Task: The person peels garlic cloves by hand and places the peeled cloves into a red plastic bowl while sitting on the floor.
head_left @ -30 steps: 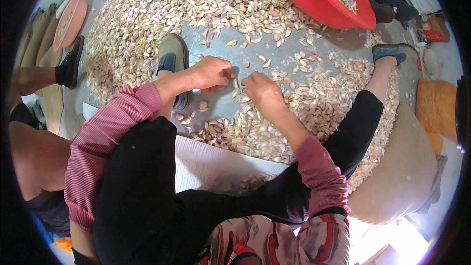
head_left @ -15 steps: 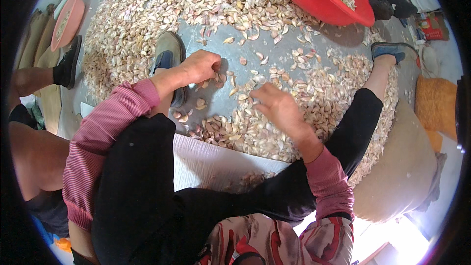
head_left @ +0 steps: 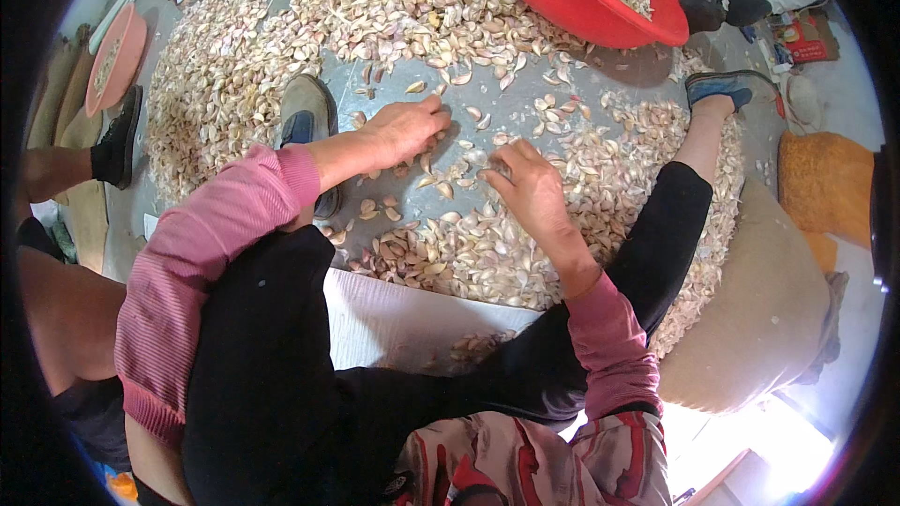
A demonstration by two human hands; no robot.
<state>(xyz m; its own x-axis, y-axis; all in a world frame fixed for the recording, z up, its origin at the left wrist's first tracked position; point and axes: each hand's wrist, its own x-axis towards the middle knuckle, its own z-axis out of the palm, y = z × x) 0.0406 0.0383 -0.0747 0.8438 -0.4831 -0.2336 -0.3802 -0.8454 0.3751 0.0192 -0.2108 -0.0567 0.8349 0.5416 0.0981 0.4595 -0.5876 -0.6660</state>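
Over the grey floor (head_left: 370, 75), my left hand (head_left: 410, 131) is curled with its palm down, closed around garlic cloves that peep out beneath the fingers. The fingertips themselves are mostly hidden. Just right of it, my right hand (head_left: 532, 189) hovers at the edge of the near heap of garlic cloves (head_left: 487, 253), fingers bent, with a gap between thumb and forefinger and nothing visible in it. A few loose cloves (head_left: 442, 186) lie on the floor between the two hands.
A larger heap of cloves (head_left: 403, 0) spreads across the back. The red basin (head_left: 581, 9) holds pale garlic pieces or skins; a pink basin (head_left: 114, 61) stands far left. My shoes (head_left: 309, 112) flank the work area. A stuffed beige sack (head_left: 750, 309) sits at right, other people's legs nearby.
My left hand has shifted right and slightly away from me. My right hand has drawn its fingers in a little and stays near the same heap. The whole view has shifted slightly.
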